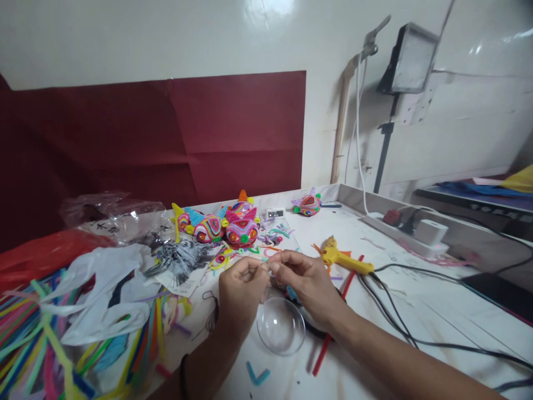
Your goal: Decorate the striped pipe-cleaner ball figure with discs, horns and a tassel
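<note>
My left hand [244,286] and my right hand [302,283] meet over the middle of the table, fingertips pinched together. Between them is something small, perhaps a greenish bit, mostly hidden by the fingers. Just below my hands lies a clear plastic dome [281,328]. A bent blue pipe cleaner piece [257,375] rests nearer to me. Beyond my right hand is a yellow glue gun [347,261], and a red pipe cleaner [321,353] passes under my right forearm. Colourful animal figures made of pipe cleaners [241,229] stand together behind my hands.
Left are bundled pipe cleaners [25,339], a white plastic bag [112,294], a red bag [50,255] and black-and-white threads [183,258]. Another figure [308,204] sits at the back. On the right, a power strip [403,233], black cables [441,344] and a dark flat device [503,294].
</note>
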Tool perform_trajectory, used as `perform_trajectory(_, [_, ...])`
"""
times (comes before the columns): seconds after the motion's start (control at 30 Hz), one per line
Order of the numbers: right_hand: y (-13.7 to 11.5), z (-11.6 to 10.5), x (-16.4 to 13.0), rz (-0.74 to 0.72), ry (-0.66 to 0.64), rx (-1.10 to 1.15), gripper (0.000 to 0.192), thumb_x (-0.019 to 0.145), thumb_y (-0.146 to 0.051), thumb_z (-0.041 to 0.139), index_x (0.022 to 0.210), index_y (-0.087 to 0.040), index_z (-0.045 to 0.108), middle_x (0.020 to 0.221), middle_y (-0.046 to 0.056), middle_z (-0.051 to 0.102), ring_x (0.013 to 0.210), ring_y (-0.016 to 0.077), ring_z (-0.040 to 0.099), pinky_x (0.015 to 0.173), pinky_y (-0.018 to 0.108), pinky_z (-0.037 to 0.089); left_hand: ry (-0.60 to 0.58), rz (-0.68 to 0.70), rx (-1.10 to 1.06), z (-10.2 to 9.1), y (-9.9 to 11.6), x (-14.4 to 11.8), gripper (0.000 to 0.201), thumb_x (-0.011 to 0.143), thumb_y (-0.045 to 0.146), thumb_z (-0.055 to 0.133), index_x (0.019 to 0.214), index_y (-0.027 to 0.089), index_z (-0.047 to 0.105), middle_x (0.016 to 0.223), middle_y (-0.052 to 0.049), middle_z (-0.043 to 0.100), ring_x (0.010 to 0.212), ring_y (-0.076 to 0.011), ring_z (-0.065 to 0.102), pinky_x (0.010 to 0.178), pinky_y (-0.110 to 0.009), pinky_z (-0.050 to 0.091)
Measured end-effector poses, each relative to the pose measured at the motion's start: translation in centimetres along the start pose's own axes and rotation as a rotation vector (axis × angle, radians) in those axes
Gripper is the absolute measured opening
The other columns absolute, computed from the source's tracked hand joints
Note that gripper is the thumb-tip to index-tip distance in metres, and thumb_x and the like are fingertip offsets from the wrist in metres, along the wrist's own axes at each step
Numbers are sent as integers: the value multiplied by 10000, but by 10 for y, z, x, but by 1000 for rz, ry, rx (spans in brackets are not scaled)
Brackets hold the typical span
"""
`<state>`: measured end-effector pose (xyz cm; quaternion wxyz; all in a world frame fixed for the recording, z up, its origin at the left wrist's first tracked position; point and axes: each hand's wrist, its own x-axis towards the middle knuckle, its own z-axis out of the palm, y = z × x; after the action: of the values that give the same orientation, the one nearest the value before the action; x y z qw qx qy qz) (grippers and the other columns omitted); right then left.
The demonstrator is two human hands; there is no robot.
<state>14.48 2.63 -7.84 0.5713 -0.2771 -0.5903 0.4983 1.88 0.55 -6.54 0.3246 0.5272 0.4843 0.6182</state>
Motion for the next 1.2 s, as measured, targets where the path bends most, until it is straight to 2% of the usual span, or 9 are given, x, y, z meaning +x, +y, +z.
perform_trajectory(0.13, [-1, -6, -1, -286, -16, -333, 119, 873, -253, 651, 811, -176, 716, 756, 25, 657, 690, 145, 586, 636, 264, 452, 34, 83, 154, -3, 2, 0, 171, 662, 324, 568, 546, 199, 584, 383, 77, 436, 348, -76, 365, 378, -215, 293])
perform_trajectory(0.27, [-3, -11, 0, -596, -60, -575, 105, 912, -120, 587, 870, -164, 672, 764, 32, 628, 698, 142, 588, 650, 257, 459, 44, 162, 240, -5, 3, -1, 168, 674, 315, 565, 566, 195, 611, 401, 74, 449, 359, -73, 360, 374, -211, 276])
perform_trajectory(0.37, [-2, -12, 0, -731, -80, -663, 94, 931, -99, 557, 909, -158, 627, 787, 44, 607, 729, 154, 583, 650, 261, 458, 28, 141, 193, -4, 2, -1, 150, 667, 299, 574, 572, 192, 619, 389, 80, 438, 359, -71, 356, 372, -205, 266])
perform_trajectory(0.43, [-1, -12, -1, -761, -82, -692, 92, 943, -99, 537, 910, -160, 599, 800, 49, 597, 741, 159, 575, 652, 265, 456, 15, 93, 117, -3, 1, 0, 141, 657, 297, 582, 569, 192, 612, 379, 83, 437, 351, -71, 357, 372, -204, 268])
perform_trajectory(0.57, [1, -11, -3, -726, -77, -682, 95, 947, -98, 530, 905, -170, 576, 809, 38, 586, 738, 150, 565, 647, 258, 448, -8, -11, -18, 0, 3, 1, 166, 642, 303, 595, 520, 195, 562, 368, 77, 453, 332, -63, 356, 374, -199, 274])
perform_trajectory(0.77, [1, -8, -3, -607, -40, -546, 118, 932, -114, 554, 848, -187, 593, 775, 8, 582, 698, 127, 552, 630, 239, 440, -35, -116, -69, 2, 12, -2, 190, 627, 315, 584, 486, 195, 538, 318, 79, 402, 307, -52, 298, 358, -199, 216])
perform_trajectory(1.07, [3, -1, -4, -196, -35, -205, 173, 931, -334, 562, 840, -197, 615, 756, 19, 595, 704, 160, 565, 635, 293, 466, -37, -164, -105, 2, 12, -3, 198, 616, 323, 587, 477, 191, 535, 312, 65, 405, 298, -51, 306, 347, -188, 192])
perform_trajectory(1.2, [-2, -3, -2, -264, -22, -241, 161, 917, -331, 592, 851, -197, 652, 772, 18, 612, 723, 159, 572, 658, 289, 464, -82, -213, -176, 1, 11, -2, 207, 635, 348, 605, 525, 177, 566, 345, 48, 441, 308, -58, 332, 339, -181, 194])
